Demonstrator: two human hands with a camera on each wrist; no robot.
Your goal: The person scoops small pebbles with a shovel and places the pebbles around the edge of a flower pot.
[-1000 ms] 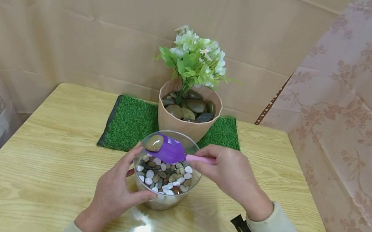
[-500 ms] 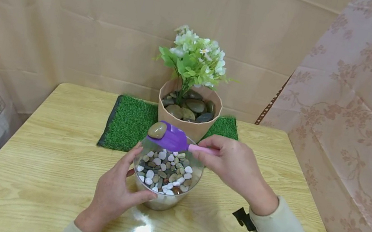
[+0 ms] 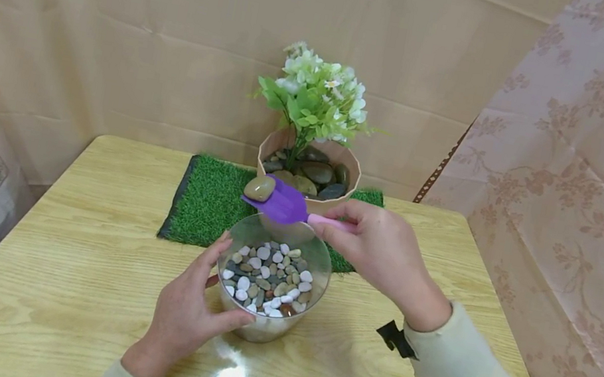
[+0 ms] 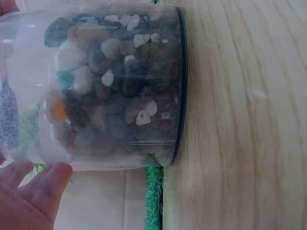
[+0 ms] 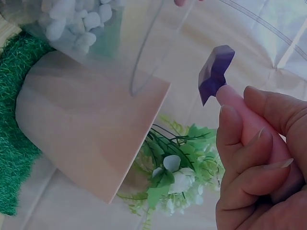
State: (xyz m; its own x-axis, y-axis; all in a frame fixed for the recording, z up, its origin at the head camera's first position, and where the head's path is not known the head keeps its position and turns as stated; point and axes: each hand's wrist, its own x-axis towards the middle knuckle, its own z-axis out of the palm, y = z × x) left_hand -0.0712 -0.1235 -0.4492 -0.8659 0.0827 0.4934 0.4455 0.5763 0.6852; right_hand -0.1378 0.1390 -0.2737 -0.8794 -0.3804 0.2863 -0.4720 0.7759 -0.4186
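Observation:
In the head view my right hand (image 3: 379,249) grips the pink handle (image 5: 256,129) of a small trowel with a purple blade (image 3: 283,202). A smooth brown stone (image 3: 259,188) lies near the blade's tip, level with the near rim of a plant pot. Below stands a clear container (image 3: 317,272) partly filled with white, grey and brown pebbles (image 3: 264,279). My left hand (image 3: 190,307) holds this container at its left side, thumb at the front near the rim. The left wrist view has the pebbles through the wall, with fingertips (image 4: 55,179) against it.
Behind the container, a beige pot (image 3: 275,147) holds large dark stones (image 3: 314,170) and a plant with white flowers (image 3: 324,95). The pot stands on a green artificial grass mat (image 3: 208,206). Beneath is a wood-grain table (image 3: 83,258), with curtains (image 3: 197,28) around it.
My right hand has raised the trowel and stone from over the container's opening, away from me, to the pot's near rim. My left hand stays in place on the container.

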